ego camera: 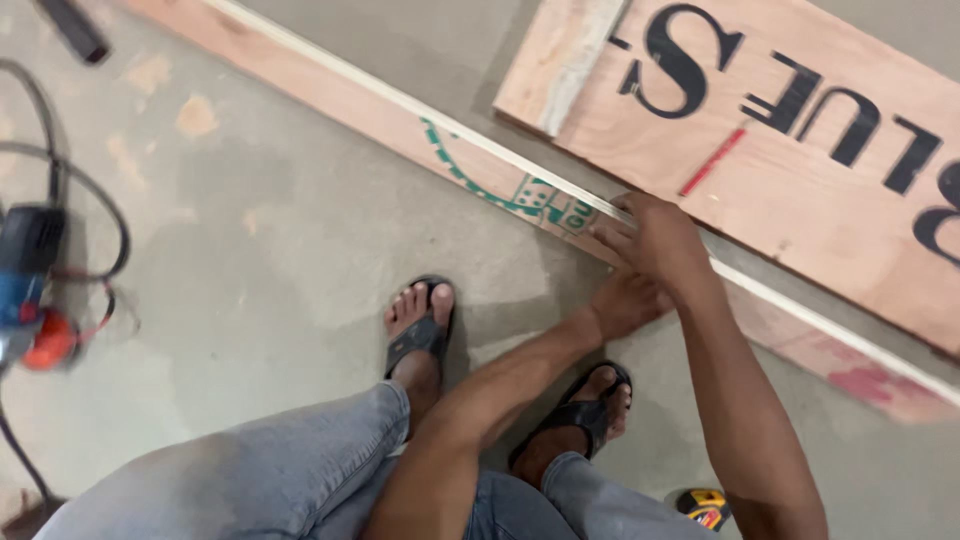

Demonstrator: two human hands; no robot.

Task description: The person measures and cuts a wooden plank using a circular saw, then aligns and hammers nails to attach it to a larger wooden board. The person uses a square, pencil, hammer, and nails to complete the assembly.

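Down on the grey floor (300, 250), both hands, right hand (655, 240) over left hand (625, 300), pressing flat and open on the long wooden plank (480, 160), likely holding it steady, with careful lining-up probably needed beside the big painted board (800, 140).

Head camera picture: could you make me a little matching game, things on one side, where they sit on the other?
Things:
1. power tool
2. tape measure
3. lettered plywood board
4. right hand

Places:
A. upper right, lying on the floor
B. on the edge of the long plank
C. far left, with a black cord
D. bottom edge, beside the right forearm

Pairs: 1-C, 2-D, 3-A, 4-B
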